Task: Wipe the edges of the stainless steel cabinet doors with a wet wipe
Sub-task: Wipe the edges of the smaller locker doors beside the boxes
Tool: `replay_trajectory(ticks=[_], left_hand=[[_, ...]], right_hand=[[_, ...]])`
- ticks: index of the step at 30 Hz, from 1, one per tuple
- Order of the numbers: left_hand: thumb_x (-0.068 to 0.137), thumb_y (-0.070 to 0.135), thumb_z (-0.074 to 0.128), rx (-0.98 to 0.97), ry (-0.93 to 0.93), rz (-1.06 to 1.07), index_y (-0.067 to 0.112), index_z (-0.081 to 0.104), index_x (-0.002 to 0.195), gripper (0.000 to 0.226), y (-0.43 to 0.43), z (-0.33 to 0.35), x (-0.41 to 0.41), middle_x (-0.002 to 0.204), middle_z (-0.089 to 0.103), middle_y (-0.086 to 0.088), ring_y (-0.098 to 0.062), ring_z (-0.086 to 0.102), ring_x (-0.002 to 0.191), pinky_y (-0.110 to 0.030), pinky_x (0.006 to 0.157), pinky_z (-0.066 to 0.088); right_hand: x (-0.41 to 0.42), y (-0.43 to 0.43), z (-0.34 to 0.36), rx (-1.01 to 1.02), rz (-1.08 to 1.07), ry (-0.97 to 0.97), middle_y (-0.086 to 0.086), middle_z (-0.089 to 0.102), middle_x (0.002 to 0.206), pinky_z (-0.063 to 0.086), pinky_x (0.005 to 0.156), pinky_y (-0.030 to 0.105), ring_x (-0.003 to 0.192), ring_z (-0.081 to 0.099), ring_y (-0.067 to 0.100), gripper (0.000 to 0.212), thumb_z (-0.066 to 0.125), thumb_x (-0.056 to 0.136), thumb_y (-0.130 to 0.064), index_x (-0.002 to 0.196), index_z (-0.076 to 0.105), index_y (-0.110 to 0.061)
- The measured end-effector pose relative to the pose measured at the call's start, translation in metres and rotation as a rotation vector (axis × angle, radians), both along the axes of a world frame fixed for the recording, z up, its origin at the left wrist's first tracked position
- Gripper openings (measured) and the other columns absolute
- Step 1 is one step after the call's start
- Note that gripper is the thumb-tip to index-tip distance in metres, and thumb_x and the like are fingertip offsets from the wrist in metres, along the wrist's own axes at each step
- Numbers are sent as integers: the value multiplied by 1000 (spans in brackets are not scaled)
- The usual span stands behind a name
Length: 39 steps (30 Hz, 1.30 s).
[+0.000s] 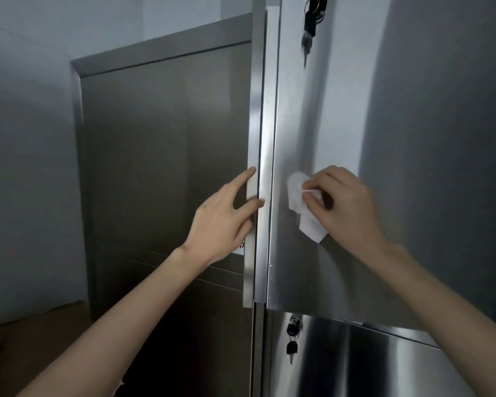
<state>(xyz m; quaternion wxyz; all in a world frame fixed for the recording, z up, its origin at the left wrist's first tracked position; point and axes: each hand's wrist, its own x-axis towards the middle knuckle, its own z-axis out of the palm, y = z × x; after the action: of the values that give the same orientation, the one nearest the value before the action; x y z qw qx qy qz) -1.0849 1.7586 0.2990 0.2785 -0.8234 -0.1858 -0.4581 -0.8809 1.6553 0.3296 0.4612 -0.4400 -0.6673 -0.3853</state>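
Two upper stainless steel cabinet doors fill the head view. The left door (166, 156) stands ajar, and its vertical edge (254, 138) faces me. My left hand (226, 213) reaches to that edge with straight fingers, the index and thumb touching the steel strip. The right door (341, 110) is closed. My right hand (344, 202) pinches a crumpled white wet wipe (301, 204) against the right door's face, just right of its left edge (272, 173).
A bunch of keys (312, 21) hangs from a lock at the top of the right door. More keys (292, 339) hang from the lower door (370, 362). A grey wall (26, 138) is at left, with a cardboard box (40, 339) below it.
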Motion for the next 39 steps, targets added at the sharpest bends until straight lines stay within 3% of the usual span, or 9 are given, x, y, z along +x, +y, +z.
replay_trajectory(ticks=[5, 7, 10, 15, 20, 26, 29, 32, 39], left_hand=[[95, 18, 52, -337, -469, -281, 22, 34, 145, 53, -33, 26, 1, 144, 42, 5, -5, 51, 120, -30, 97, 46], [99, 24, 50, -618, -570, -377, 20, 27, 148, 54, -44, 44, 8, 129, 51, 10, 8, 54, 103, -19, 95, 42], [100, 22, 50, -780, -587, -402, 16, 42, 143, 44, -55, 59, 9, 114, 59, 7, 2, 57, 95, -5, 84, 42], [99, 11, 50, -811, -573, -377, 11, 55, 131, 32, -78, 57, -8, 109, 65, -11, -15, 60, 98, -22, 89, 48], [98, 16, 54, -825, -619, -444, 16, 57, 126, 28, -115, 55, -13, 94, 61, 2, -3, 56, 84, -14, 79, 48], [97, 19, 55, -906, -692, -490, 10, 64, 103, 14, -155, 63, -14, 86, 66, -5, -11, 61, 79, -31, 80, 50], [97, 17, 56, -904, -704, -540, 9, 62, 109, 16, -169, 81, -12, 96, 70, -4, -17, 65, 86, -34, 83, 49], [96, 15, 56, -796, -692, -515, 11, 56, 125, 29, -178, 102, -9, 107, 68, 0, -15, 64, 98, -32, 89, 49], [92, 9, 62, -633, -477, -468, 23, 49, 132, 45, -183, 102, -28, 102, 61, 21, 3, 64, 84, -13, 84, 49]], right_hand=[[-21, -17, 13, 159, 124, -19, 9, 66, 85, 43, 76, 19, 78, 61, 23, 7, 64, 82, -7, 83, 69, -3], [-30, -24, 18, 178, 165, -22, 11, 67, 86, 44, 77, 19, 78, 63, 25, 10, 64, 84, -8, 84, 71, -2], [-40, -32, 21, 179, 172, -33, 13, 68, 87, 47, 77, 23, 78, 63, 26, 7, 69, 80, 1, 86, 72, 0], [-48, -45, 25, 171, 182, -1, 13, 67, 85, 46, 75, 23, 78, 63, 28, 14, 73, 75, 8, 87, 74, 1], [-55, -59, 32, 226, 222, -41, 13, 65, 84, 46, 71, 28, 77, 61, 28, 13, 73, 75, 9, 86, 73, 2], [-71, -85, 60, 227, 169, -112, 13, 58, 79, 46, 59, 30, 74, 52, 25, 5, 72, 78, 2, 83, 72, 1], [-80, -96, 90, 176, 124, -19, 12, 53, 82, 47, 61, 41, 78, 49, 24, 7, 66, 84, -4, 84, 68, 2], [-86, -100, 108, 166, 136, 63, 14, 56, 91, 44, 71, 36, 84, 52, 25, 13, 59, 90, -8, 93, 69, 0], [-89, -111, 61, 246, 122, 29, 14, 64, 95, 47, 74, 28, 84, 60, 22, 13, 62, 87, -3, 94, 70, 4]])
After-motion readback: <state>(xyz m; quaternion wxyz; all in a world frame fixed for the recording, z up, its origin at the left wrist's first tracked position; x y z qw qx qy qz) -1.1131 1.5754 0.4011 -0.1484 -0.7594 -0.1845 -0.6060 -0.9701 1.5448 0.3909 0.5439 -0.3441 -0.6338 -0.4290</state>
